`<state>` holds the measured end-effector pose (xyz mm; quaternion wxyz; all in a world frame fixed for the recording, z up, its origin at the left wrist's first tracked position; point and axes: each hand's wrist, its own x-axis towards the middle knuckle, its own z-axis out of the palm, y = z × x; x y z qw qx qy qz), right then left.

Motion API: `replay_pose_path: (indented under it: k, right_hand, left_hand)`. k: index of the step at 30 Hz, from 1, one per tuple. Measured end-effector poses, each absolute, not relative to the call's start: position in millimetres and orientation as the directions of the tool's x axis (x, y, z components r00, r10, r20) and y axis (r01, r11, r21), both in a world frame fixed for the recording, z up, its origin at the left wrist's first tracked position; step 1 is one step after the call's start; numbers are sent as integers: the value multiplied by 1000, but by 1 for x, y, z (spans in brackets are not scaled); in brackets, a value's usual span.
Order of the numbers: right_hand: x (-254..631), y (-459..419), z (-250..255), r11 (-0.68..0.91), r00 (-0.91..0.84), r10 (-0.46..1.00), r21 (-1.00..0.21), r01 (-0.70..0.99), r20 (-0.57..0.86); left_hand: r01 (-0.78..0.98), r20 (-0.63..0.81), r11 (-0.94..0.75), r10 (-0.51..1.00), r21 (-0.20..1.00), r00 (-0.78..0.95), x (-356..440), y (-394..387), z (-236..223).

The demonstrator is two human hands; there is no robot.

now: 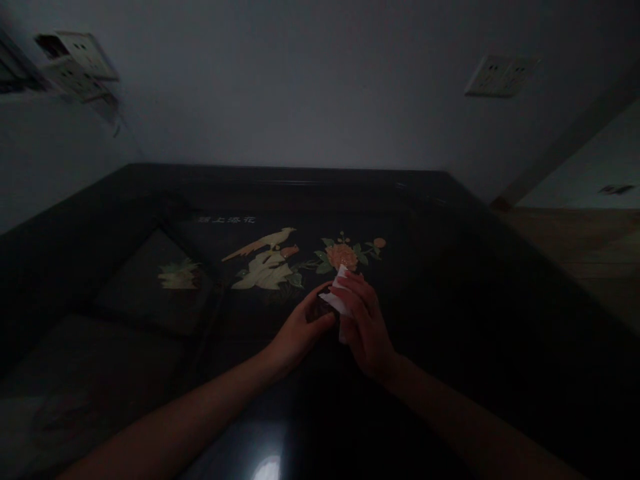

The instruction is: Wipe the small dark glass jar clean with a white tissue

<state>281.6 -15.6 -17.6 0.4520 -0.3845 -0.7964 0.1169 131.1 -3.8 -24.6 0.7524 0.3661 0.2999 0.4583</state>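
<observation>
My left hand curls around a small dark object, its thumb pressed along the near side; the dim light hides what kind of thing it is. Against that object my right hand holds a crumpled white tissue, with the fingers bent over it. Both hands are close together above a glossy black tabletop. Just beyond them, the top bears a decoration of a pale bird on a rock and an orange flower with green leaves.
A pale wall rises behind the tabletop's far edge. Sockets hang at the upper left, and a double wall socket is at the upper right. Wooden floor shows on the right. Light reflects at the near edge.
</observation>
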Motion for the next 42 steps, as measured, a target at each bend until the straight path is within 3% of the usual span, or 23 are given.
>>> replay_pose_path:
  k: [2,4,9,13,20,25,30,35,39,42]
  right_hand:
    - [281,-16,-18,690,-315,699,-490,532,642]
    - [281,-16,-17,679,-296,714,-524,515,634]
    - [282,-12,-19,491,-102,868,-807,328,486]
    - [281,-7,-38,390,-52,921,-906,164,387]
    - [281,-10,-45,383,-23,922,-896,227,388]
    - [280,-14,-33,431,-33,899,-866,252,438]
    - [278,-13,-28,371,43,921,-905,208,388]
    - [276,-16,-26,394,-43,918,-889,235,395]
    - [275,-19,-24,442,-76,896,-862,250,437]
    - [275,-15,-25,382,-50,924,-905,188,379]
  left_hand:
    - [-455,-127,309,913,835,387,132,-4,-24]
    - [-460,-128,312,913,831,388,132,-4,-23]
    - [-523,-160,358,909,774,386,132,-4,-21]
    - [-583,-146,369,908,724,393,134,-3,-20]
    - [-543,-77,301,915,784,396,134,-3,-23]
    - [-520,-113,261,948,814,298,133,-4,-27]
    - [-438,-129,243,953,866,273,133,-7,-29]
    - [-341,-69,173,953,924,295,134,-8,-23]
    - [-302,-121,215,946,929,301,132,-7,-21]
    - [-383,-142,277,928,881,345,132,-7,-23]
